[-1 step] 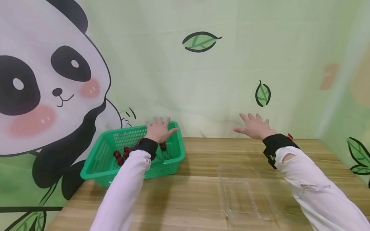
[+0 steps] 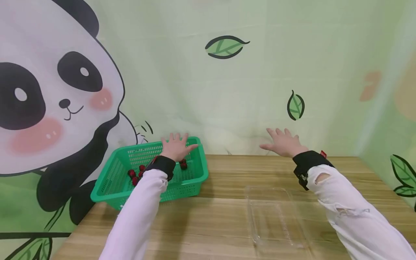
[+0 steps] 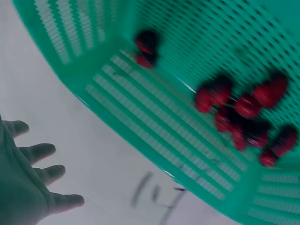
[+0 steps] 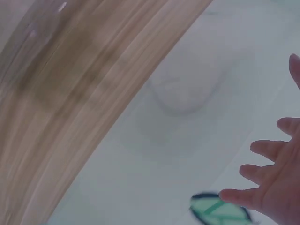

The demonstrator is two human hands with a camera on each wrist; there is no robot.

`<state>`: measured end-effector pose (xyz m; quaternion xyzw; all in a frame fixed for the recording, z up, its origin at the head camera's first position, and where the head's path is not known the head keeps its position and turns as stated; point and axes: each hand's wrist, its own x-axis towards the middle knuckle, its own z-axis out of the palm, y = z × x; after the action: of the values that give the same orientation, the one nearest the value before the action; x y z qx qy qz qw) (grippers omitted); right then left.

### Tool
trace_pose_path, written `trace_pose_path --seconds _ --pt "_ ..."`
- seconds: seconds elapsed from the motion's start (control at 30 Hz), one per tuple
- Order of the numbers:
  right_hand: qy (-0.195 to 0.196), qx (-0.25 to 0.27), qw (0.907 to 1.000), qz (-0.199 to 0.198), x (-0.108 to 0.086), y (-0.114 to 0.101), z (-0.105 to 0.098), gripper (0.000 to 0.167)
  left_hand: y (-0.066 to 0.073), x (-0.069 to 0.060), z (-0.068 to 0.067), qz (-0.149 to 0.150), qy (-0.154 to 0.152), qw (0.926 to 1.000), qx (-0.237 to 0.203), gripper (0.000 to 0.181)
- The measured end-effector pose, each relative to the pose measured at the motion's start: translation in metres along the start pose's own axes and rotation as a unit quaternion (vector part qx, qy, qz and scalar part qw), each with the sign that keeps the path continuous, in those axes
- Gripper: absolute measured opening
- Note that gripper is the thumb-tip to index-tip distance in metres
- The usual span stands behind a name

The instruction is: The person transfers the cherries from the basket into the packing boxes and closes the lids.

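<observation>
My left hand (image 2: 176, 148) is over the back part of a green plastic basket (image 2: 186, 189), its fingers straight and spread and nothing in them. Inside the basket lie several small glossy red and dark rounded pieces (image 3: 247, 106); their exact kind is unclear. In the left wrist view most sit in a cluster, with a red and black one (image 3: 146, 48) apart. On the right, my right hand (image 2: 285, 142) hovers above the table's back edge, fingers spread, holding nothing. A clear plastic tray (image 2: 252, 224) lies on the table below and nearer than that hand.
The wooden table (image 2: 211, 220) ends at the back against a pale green cloth backdrop (image 2: 227, 101) printed with a panda and leaves. The basket stands at the back left of the table, the clear tray at front right. Each wrist wears a black band (image 2: 162, 167).
Both hands have shifted slightly to the left, the left one also a little downward. Basket, red pieces and clear tray stay where they were.
</observation>
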<state>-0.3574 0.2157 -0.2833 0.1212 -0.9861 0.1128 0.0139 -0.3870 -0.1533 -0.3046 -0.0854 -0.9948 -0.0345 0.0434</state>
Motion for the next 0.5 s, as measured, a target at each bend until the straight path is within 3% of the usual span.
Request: trace_pose_path --seconds 0.23,0.5 --pt "-0.014 -0.018 0.9986 -0.048 0.013 -0.056 0.015 0.077 -0.056 -0.016 -0.002 -0.089 -0.005 0.9960 0.007 0.074" --pt "-0.050 0.023 0.9965 -0.063 0.022 -0.107 0.041 0.076 -0.111 -0.043 -0.004 -0.173 -0.035 0.9844 -0.003 0.078"
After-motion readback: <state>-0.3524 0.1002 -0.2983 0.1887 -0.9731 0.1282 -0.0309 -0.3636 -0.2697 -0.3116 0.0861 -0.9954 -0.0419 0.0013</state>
